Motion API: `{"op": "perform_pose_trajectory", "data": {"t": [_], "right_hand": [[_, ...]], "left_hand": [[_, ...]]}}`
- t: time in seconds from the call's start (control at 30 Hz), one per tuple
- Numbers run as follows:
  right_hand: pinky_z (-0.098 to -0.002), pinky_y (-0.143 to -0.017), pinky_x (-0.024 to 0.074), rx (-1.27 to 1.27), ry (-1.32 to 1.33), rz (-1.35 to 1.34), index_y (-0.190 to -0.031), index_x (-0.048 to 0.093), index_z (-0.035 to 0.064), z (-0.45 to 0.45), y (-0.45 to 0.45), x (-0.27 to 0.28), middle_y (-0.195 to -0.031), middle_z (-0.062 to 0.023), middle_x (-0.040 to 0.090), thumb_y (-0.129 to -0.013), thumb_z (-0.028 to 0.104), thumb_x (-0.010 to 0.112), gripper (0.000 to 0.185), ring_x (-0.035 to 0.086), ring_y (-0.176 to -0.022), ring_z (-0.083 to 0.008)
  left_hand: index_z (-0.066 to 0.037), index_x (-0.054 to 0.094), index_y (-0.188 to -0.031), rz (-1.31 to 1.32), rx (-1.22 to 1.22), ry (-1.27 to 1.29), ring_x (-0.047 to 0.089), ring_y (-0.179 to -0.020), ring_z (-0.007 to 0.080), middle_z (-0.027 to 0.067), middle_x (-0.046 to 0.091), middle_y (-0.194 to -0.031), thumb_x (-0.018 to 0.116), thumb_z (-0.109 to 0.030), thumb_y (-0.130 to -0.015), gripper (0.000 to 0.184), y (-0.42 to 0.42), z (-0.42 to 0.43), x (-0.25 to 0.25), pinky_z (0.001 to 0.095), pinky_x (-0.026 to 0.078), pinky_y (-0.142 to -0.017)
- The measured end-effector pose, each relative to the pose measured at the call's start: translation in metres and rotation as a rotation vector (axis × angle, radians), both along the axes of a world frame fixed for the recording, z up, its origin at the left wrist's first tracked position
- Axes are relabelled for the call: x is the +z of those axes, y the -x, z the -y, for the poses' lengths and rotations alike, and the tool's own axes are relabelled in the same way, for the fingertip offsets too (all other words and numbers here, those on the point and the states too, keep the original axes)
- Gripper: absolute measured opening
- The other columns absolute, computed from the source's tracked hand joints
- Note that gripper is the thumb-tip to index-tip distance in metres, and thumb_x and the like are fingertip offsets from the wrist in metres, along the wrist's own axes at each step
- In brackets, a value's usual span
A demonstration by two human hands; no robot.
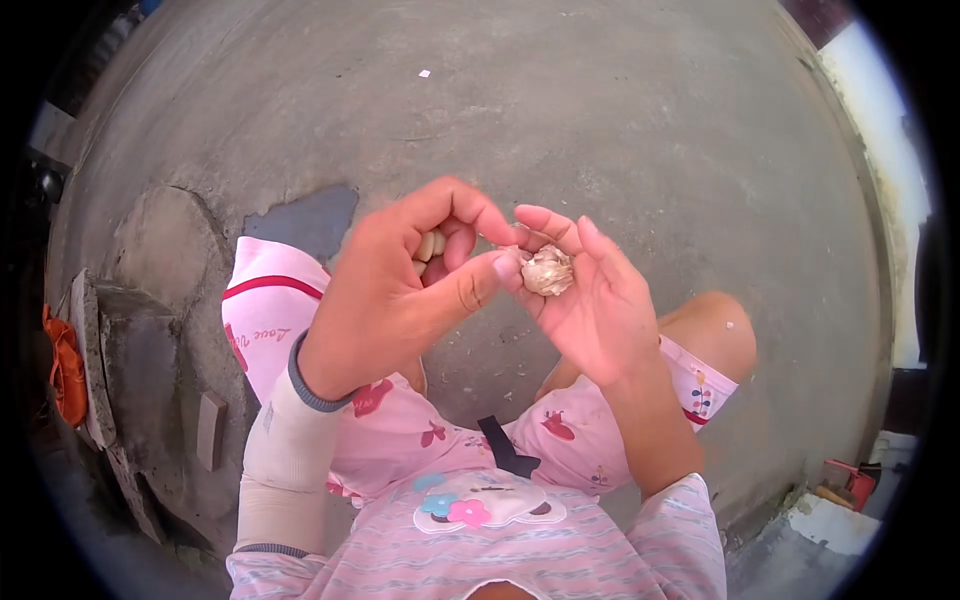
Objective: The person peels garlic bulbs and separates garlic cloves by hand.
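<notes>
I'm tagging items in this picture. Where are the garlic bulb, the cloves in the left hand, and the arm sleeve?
Garlic bulb (549, 271), head view: middle of its papery side.
Cloves (427, 246), head view: surface of one clove.
Arm sleeve (288, 455), head view: its beige forearm part.

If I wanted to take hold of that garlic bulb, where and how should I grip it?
Probably by its exposed upper part, pinching gently from above: the garlic bulb looks roundish and papery, the right hand cups it from the right, and the left hand has thumb and forefinger at its left edge.
</notes>
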State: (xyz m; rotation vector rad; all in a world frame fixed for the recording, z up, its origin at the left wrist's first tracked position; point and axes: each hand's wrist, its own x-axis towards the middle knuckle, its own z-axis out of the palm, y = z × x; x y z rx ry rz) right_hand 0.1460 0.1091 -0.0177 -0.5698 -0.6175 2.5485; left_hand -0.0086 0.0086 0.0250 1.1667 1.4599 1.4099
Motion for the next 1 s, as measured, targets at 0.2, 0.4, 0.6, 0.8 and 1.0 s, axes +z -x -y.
{"op": "perform_pose_trajectory", "data": {"t": [0.2,0.4,0.6,0.8,1.0], "right_hand": [[-0.0340,-0.095,0.0412,0.073,-0.080,-0.112,-0.129,0.042,-0.0013,-0.001,-0.006,0.001,-0.123,-0.0118,0.050,-0.098,0.024,0.042,0.040,0.049,-0.113,-0.0191],[-0.0322,-0.101,0.0360,0.052,-0.233,-0.120,-0.133,0.038,-0.0015,0.005,-0.009,0.009,-0.132,-0.0119,0.045,-0.094,0.008,0.047,0.041,0.045,-0.121,-0.0176],[-0.0296,-0.100,0.0377,0.096,-0.380,-0.142,-0.138,0.032,-0.0036,0.006,-0.013,0.012,-0.135,-0.0104,0.043,-0.097,0.007,0.044,0.045,0.047,-0.118,-0.0130],[-0.0269,-0.096,0.0407,0.120,-0.575,-0.021,-0.136,0.037,-0.0064,0.004,-0.016,0.006,-0.132,-0.0106,0.048,-0.097,0.012,0.047,0.044,0.050,-0.113,-0.0123],[-0.0302,-0.099,0.0404,0.136,-0.506,-0.065,-0.136,0.036,-0.0072,0.006,-0.013,0.004,-0.132,-0.0134,0.048,-0.097,0.013,0.047,0.045,0.050,-0.117,-0.0156]], "left_hand": [[-0.006,0.063,-0.103,-0.478,-0.061,-0.117,0.039,-0.058,0.0102,0.0003,0.047,-0.072,0.073,-0.006,-0.074,0.031,-0.017,-0.007,-0.020,0.0222,0.033,-0.054],[-0.006,0.066,-0.097,-0.575,-0.006,-0.164,0.042,-0.055,0.0095,0.0020,0.049,-0.069,0.070,-0.001,-0.075,0.023,-0.017,-0.006,-0.019,0.0227,0.032,-0.050],[-0.002,0.065,-0.092,-0.383,0.051,-0.121,0.040,-0.055,0.0045,-0.0002,0.052,-0.071,0.069,-0.002,-0.079,0.014,-0.022,-0.003,-0.014,0.0209,0.030,-0.049],[-0.001,0.065,-0.088,-0.449,0.085,-0.062,0.039,-0.053,0.0034,-0.0010,0.048,-0.062,0.065,0.001,-0.075,0.013,-0.021,-0.002,-0.012,0.0208,0.030,-0.048],[-0.001,0.063,-0.084,-0.517,0.158,-0.110,0.039,-0.051,0.0035,-0.0018,0.045,-0.056,0.061,0.002,-0.072,0.013,-0.026,-0.003,-0.015,0.0216,0.032,-0.047]]}}
